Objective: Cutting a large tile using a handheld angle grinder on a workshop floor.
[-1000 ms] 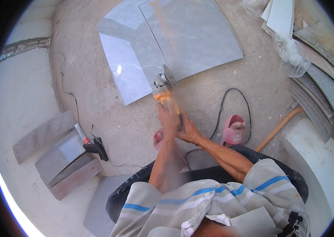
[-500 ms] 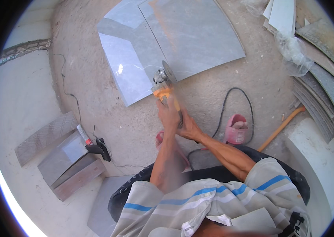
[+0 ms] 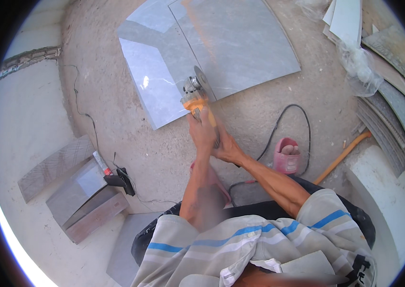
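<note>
Both of my hands are closed around a yellow angle grinder [image 3: 194, 103] with a metal head and a thin round disc [image 3: 204, 80]. Nearer the grinder's head, my left hand [image 3: 202, 132] wraps its body. My right hand [image 3: 228, 149] grips the rear end, behind the left. Below the disc lies a large grey glossy tile [image 3: 255, 52], flat on the floor. A dark straight line [image 3: 185, 34] runs across the tile toward the disc. Whether the disc touches the tile I cannot tell.
A black cable [image 3: 279, 119] loops on the floor beside a foot in a pink slipper [image 3: 287, 155]. At the right lie stacked tile pieces [image 3: 385, 129], crumpled plastic [image 3: 359, 67] and an orange handle [image 3: 343, 157]. Tile offcuts [image 3: 75, 191] and a black object [image 3: 126, 181] lie left.
My hands and the grinder have moved slightly away from me, and the disc sits farther up beside the line. Both hands have kept their hold.
</note>
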